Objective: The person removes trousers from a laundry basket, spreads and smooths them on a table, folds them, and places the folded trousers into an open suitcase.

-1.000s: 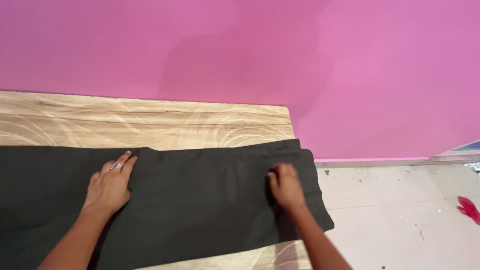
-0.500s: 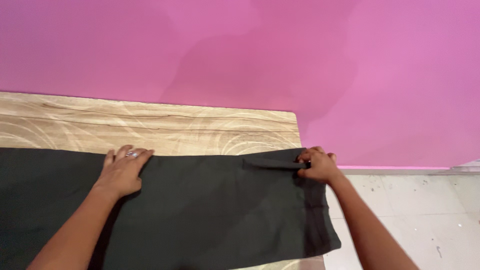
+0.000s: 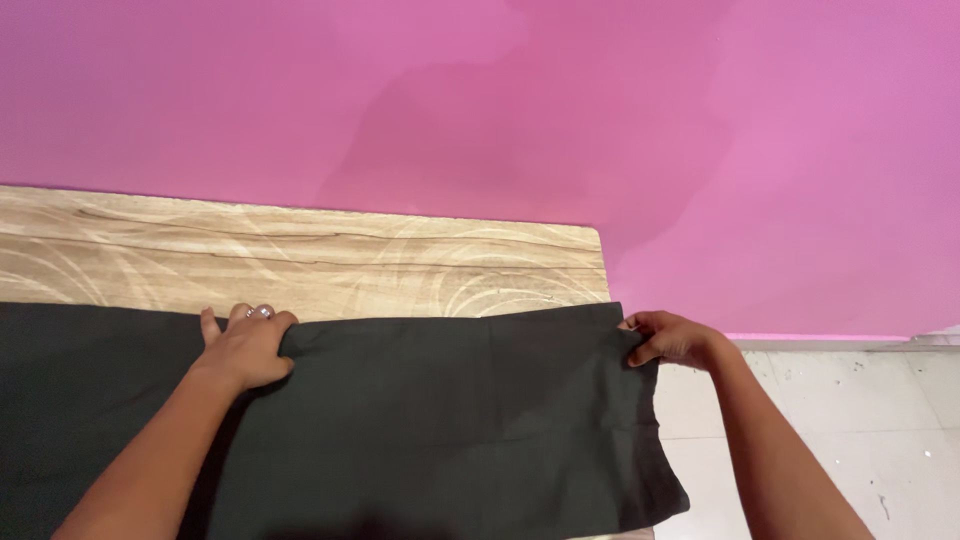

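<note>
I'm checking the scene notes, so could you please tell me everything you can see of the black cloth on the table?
The black cloth is a plain, matte, woven-looking fabric spread flat over the wooden table. It runs off the picture's left and bottom edges, and its right end hangs past the table's edge. Its far edge lies straight. The left hand presses on that edge, and the right hand pinches the far right corner.
</note>
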